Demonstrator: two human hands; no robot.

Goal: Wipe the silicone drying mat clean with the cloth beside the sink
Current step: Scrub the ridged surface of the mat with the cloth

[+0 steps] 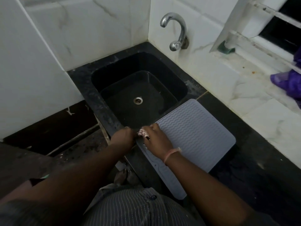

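Observation:
A grey silicone drying mat with wavy ridges lies on the black counter to the right of the sink, its near end hanging past the counter's front edge. A small pink-and-white patterned cloth is bunched at the mat's left edge. My right hand rests on the mat with its fingers closed on the cloth. My left hand is fisted beside it at the sink's front rim, touching the cloth's left side; its grip is partly hidden.
The black sink with a metal drain sits at the counter's corner. A chrome tap juts from the tiled wall. A purple bag lies on the white ledge at right. Black counter extends right of the mat.

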